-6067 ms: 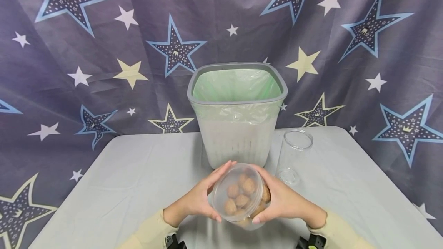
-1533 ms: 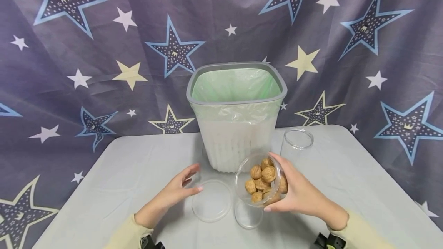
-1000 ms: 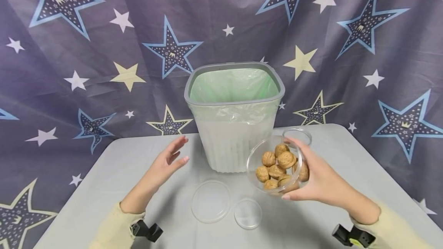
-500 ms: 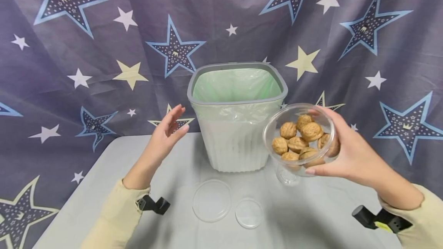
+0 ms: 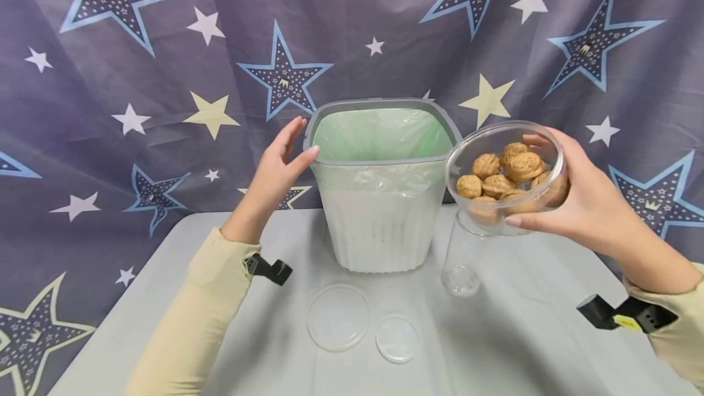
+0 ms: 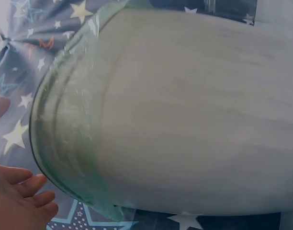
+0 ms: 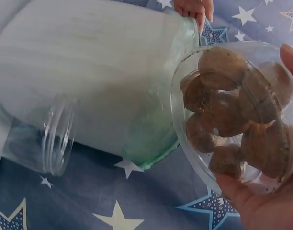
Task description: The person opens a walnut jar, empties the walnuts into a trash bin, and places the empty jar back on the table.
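Observation:
My right hand [image 5: 588,194] grips a clear plastic tub [image 5: 495,216] from its right side, raised beside the bin's right rim. Its top is uncovered, and several walnuts [image 5: 497,185] sit inside; the right wrist view shows the walnuts [image 7: 223,112] through the wall. At the left of the bin [image 5: 379,219], my left hand [image 5: 277,161] has its thumb and fingers spread right at the grey rim [image 5: 385,162]. The left wrist view shows those fingers [image 6: 29,189] loosely bent beside the rim. A thin green bag lines the bin [image 6: 185,110].
Two clear round lids, a larger lid [image 5: 338,318] and a smaller lid [image 5: 396,339], lie on the grey-covered table [image 5: 181,280] before the bin. A tall clear jar [image 5: 461,261] stands right of it, partly behind the tub. A star-patterned curtain [image 5: 352,5] hangs behind.
The lid has come off the tub and lies on the table. My right hand has lifted the tub up and right, to bin-rim height. My left hand has risen to the bin's left rim.

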### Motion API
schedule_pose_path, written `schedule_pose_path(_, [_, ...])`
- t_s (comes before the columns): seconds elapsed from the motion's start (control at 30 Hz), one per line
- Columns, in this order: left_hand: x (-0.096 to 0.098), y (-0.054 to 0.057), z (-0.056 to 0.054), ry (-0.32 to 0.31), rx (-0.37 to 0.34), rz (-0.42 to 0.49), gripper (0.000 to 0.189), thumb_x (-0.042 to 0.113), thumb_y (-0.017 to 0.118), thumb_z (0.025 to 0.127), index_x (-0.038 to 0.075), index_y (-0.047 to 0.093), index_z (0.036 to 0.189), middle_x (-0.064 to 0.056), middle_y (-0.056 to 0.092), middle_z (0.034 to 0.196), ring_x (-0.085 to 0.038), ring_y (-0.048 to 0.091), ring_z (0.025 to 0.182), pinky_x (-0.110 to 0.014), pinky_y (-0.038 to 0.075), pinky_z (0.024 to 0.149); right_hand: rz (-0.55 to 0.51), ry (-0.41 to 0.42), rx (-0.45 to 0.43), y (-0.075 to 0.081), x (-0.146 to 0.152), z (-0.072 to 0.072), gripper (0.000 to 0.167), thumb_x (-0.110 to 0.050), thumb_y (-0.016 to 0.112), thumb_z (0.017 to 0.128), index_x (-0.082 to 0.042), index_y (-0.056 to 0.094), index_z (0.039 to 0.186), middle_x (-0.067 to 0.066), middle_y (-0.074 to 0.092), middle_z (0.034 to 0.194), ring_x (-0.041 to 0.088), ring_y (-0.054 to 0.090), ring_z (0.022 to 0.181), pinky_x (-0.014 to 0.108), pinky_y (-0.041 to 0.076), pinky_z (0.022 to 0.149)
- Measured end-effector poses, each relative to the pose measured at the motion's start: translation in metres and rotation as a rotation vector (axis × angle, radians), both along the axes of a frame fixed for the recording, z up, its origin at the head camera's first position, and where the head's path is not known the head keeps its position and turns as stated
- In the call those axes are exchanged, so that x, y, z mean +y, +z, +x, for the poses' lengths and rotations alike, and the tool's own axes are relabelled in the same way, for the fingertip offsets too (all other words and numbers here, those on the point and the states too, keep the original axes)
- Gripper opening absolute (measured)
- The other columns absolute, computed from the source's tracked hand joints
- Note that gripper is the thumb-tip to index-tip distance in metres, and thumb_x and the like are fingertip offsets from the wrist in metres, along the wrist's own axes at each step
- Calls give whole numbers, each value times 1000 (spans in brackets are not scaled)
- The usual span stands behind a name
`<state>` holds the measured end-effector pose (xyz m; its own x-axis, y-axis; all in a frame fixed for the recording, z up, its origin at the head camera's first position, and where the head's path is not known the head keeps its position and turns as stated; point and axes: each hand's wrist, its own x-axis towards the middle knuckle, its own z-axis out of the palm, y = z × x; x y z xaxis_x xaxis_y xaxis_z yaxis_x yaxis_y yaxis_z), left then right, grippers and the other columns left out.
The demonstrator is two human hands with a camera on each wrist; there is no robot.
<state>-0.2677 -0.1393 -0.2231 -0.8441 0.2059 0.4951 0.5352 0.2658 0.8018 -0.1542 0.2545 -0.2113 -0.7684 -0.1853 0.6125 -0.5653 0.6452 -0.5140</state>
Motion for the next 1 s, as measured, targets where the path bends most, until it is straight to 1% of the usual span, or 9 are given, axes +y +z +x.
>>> schedule_pose_path(0.1, [4, 4, -9, -7, -44, 6, 69, 23, 58, 93, 7, 22, 150, -4, 28, 154, -12, 19, 142, -30, 14, 116, -14, -22, 1, 4, 3, -6, 115, 2, 90, 47, -18, 33, 144, 10, 46, 132, -4, 41, 109, 3, 30, 85])
schedule_pose_path(0.2, [7, 6, -19, -31, -81, 30, 70, 23, 57, 93, 6, 20, 150, -6, 24, 155, -14, 16, 143, -31, 14, 116, -27, -51, -1, 8, 5, -12, 113, 1, 90, 50, -20, 32, 145, 12, 45, 134, -4, 40, 108, 3, 31, 85])
schedule_pose_path(0.33, [12, 7, -31, -56, -90, 64, 70, 21, 57, 93, 2, 20, 149, -11, 22, 155, -15, 15, 143, -31, 15, 116, -44, -86, 1, 12, 9, -21, 112, -2, 89, 53, -21, 29, 146, 13, 42, 136, -2, 39, 112, 4, 29, 89])
schedule_pose_path(0.43, [18, 9, -37, -63, -92, 83, 70, 20, 57, 92, 1, 21, 149, -12, 24, 154, -17, 18, 142, -31, 18, 115, -61, -110, 3, 16, 12, -26, 111, -3, 89, 56, -20, 28, 146, 15, 39, 137, 4, 38, 116, 6, 28, 92])
schedule_pose_path(0.53, [24, 9, -41, -58, -104, 76, 70, 20, 58, 92, 3, 21, 149, -10, 25, 154, -16, 20, 142, -31, 18, 115, -72, -141, -5, 19, 15, -30, 109, -6, 88, 59, -22, 25, 147, 14, 37, 140, 10, 37, 120, 8, 29, 94])
schedule_pose_path(0.6, [26, 9, -43, -51, -112, 64, 70, 20, 58, 92, 4, 21, 149, -9, 25, 154, -15, 21, 141, -30, 17, 115, -69, -160, -1, 22, 17, -34, 108, -8, 88, 60, -23, 25, 147, 14, 37, 141, 12, 38, 121, 9, 29, 94])
schedule_pose_path(0.73, [26, 10, -47, -42, -132, 30, 71, 23, 58, 92, 7, 20, 150, -5, 22, 156, -13, 17, 142, -28, 15, 116, -48, -186, 13, 26, 19, -41, 107, -13, 88, 61, -27, 25, 147, 12, 38, 143, 13, 40, 120, 12, 29, 94])
schedule_pose_path(0.87, [25, 10, -47, -42, -166, 7, 74, 28, 58, 92, 9, 18, 151, -3, 18, 157, -13, 13, 143, -29, 15, 116, -44, -192, 20, 30, 19, -50, 107, -15, 88, 61, -28, 25, 146, 12, 38, 143, 19, 40, 121, 13, 29, 94])
schedule_pose_path(1.0, [24, 8, -43, -62, -182, 25, 73, 27, 60, 90, 13, 22, 151, -6, 24, 155, -18, 24, 140, -34, 24, 113, -55, -179, 34, 33, 17, -59, 107, -14, 89, 60, -24, 27, 146, 13, 38, 141, 21, 40, 119, 15, 30, 96])
